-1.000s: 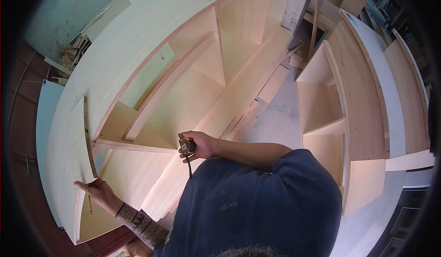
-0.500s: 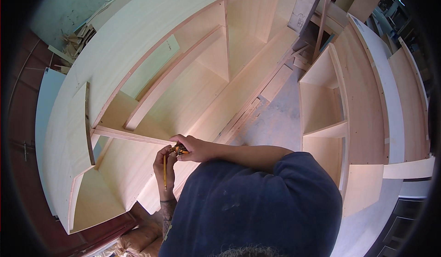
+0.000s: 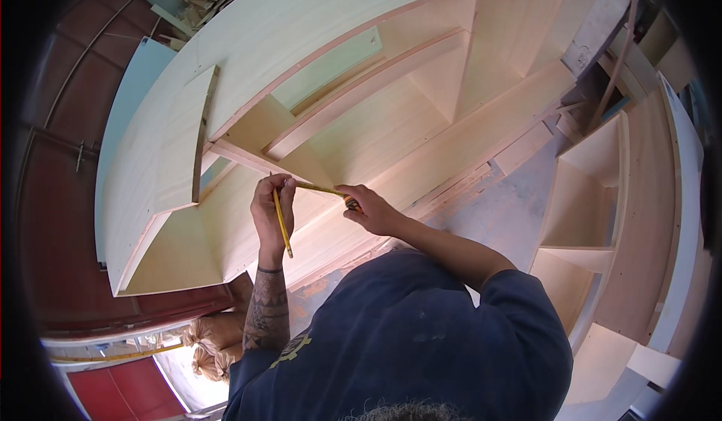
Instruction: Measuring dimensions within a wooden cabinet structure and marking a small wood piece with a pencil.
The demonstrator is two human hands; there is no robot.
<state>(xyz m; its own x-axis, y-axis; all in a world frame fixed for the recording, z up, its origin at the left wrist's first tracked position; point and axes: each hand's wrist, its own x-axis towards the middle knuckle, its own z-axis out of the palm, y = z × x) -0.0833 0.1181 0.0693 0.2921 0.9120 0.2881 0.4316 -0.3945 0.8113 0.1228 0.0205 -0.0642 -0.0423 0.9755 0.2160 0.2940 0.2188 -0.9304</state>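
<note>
My left hand [image 3: 266, 209] is closed around a yellow pencil [image 3: 281, 224], which slants down past the wrist. The same fingers pinch the end of a yellow tape blade [image 3: 319, 188]. At its other end, the orange-and-black tape measure [image 3: 351, 204] is gripped in my right hand [image 3: 374, 210]. The blade stretches between my two hands, over a large pale plywood cabinet [image 3: 398, 146] lying with its compartments open to me. Close to my left fingertips runs a narrow divider edge [image 3: 244, 156] of the cabinet. The pencil's upper tip shows just above my left fingers.
A loose plywood board [image 3: 184, 139] rests on the cabinet's left part. To the right stands another plywood cabinet [image 3: 579, 203], with offcuts [image 3: 524, 148] on the floor between. Red metal doors [image 3: 60, 195] are at the left, tied brown sacks [image 3: 218, 338] at the lower left.
My hands have moved apart, and a length of tape blade now shows between them. The right hand moved rightward with the tape measure. The whole view has shifted, showing more on the left.
</note>
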